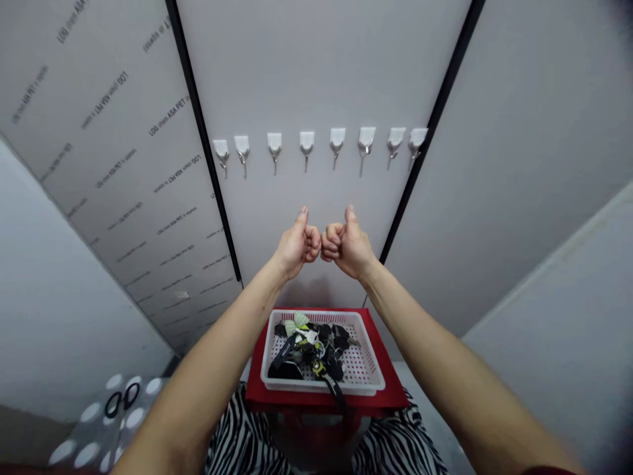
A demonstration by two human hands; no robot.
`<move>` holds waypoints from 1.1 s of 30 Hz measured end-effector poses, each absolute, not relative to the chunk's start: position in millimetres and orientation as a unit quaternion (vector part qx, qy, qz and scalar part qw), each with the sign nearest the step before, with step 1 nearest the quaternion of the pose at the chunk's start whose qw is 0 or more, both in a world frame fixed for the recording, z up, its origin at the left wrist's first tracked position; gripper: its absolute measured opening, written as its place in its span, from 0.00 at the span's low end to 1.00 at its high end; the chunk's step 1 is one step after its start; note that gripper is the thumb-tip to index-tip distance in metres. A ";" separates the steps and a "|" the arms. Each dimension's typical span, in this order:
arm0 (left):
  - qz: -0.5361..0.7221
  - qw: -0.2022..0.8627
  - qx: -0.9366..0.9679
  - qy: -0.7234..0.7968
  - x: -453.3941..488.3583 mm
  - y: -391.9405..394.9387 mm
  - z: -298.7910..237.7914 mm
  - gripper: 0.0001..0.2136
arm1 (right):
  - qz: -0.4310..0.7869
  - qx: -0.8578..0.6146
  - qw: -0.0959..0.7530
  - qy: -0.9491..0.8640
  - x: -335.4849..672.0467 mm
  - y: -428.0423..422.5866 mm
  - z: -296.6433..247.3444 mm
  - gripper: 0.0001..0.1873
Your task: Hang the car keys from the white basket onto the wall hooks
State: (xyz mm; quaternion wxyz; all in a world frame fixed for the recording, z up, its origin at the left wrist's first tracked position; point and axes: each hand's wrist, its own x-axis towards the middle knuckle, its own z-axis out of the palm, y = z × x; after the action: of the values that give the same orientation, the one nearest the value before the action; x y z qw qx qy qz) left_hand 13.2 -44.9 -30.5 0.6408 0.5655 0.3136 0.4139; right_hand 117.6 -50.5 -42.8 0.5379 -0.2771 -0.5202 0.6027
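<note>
My left hand [299, 245] and my right hand [347, 245] are held up side by side in front of the wall panel, knuckles touching or nearly so. Both have the fingers curled into a fist with the thumb pointing up, and nothing shows in either. Below them a white plastic basket [374, 369] holds a jumble of keys and key fobs [341, 338]. A dark strap [335, 389] hangs over its front rim. Above my hands, several white adhesive hooks [307, 142] with metal prongs run in a row across the panel.
Under the basket is a red cloth-covered stand [390, 389], close to my zebra-striped legs [237, 435]. Black-handled scissors [121, 400] lie on a polka-dot surface [89, 454] at lower left. Black strips [415, 191] edge the panel, and a printed panel [123, 171] stands at left.
</note>
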 end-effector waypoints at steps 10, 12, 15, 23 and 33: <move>0.208 0.292 0.734 0.577 -53.6 -84.0 -175.7 0.10 | 0.294 -0.561 0.275 -0.723 113.3 -85.8 -184.0 0.17; 0.182 0.209 0.767 0.579 -55.7 -88.8 -183.4 0.10 | 0.237 -0.569 0.250 -0.747 109.1 -86.5 -192.1 0.13; 0.138 0.155 0.781 0.588 -49.5 -87.3 -183.8 0.13 | 0.205 -0.588 0.202 -0.756 98.2 -82.8 -193.8 0.13; 0.075 0.133 0.779 0.608 -43.6 -81.9 -188.6 0.10 | 0.314 -0.591 0.260 -0.696 82.7 -79.7 -206.8 0.09; 0.389 0.353 0.676 0.517 -37.9 -73.6 -158.1 0.09 | 0.511 -0.452 0.528 -0.506 96.8 -78.0 -163.6 0.07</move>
State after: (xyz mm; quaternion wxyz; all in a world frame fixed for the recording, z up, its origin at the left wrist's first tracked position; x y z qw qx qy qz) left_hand -37.9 -73.6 -158.1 0.3530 0.6756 0.5171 0.3893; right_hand 96.8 -78.0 -163.6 0.5275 -0.4516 -0.5062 0.5114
